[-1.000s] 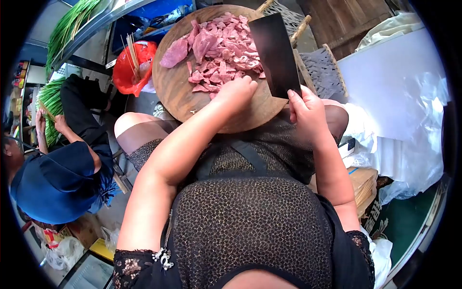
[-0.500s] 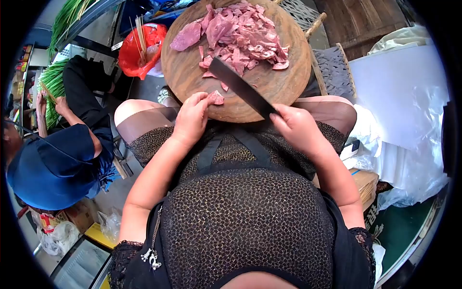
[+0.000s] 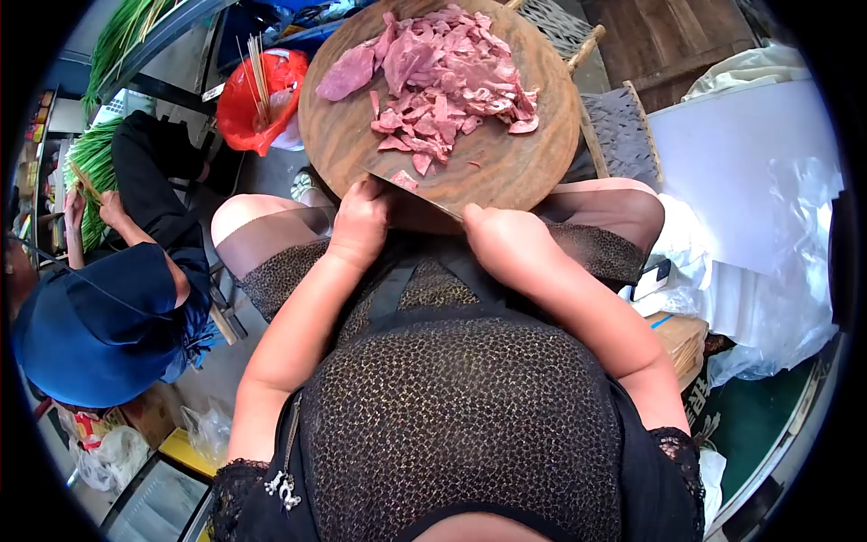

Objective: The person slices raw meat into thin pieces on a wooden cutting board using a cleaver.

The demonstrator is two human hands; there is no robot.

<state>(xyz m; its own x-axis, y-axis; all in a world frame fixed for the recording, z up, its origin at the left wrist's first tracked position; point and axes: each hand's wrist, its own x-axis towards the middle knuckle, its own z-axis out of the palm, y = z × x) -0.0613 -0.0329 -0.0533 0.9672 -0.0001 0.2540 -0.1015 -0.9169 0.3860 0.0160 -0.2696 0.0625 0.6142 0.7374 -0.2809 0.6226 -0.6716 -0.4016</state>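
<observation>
A round wooden chopping block [image 3: 537, 167] lies in front of me, bearing a heap of pink raw meat slices [image 3: 452, 72]. My right hand [image 3: 506, 239] is wrapped around the handle of a cleaver [image 3: 417, 200]. Its dark blade stands on edge at the block's near side and reaches over to my left fingers. My left hand [image 3: 361, 221] is closed, its fingers curled at the near left rim. A small piece of meat [image 3: 405, 180] shows just beyond the blade, beside those fingers; the blade hides part of their grip.
On the left a seated person in a blue garment [image 3: 99, 316] handles green stalks [image 3: 95, 163]. A red plastic bag [image 3: 237, 117] with thin wooden sticks [image 3: 259, 86] stands left of the block. Woven chairs [image 3: 623, 135] and a white sheet [image 3: 731, 172] are at the right.
My right hand has brought the cleaver down and left, from over the block's middle to the small piece of meat at the near edge. My left fingers have curled in.
</observation>
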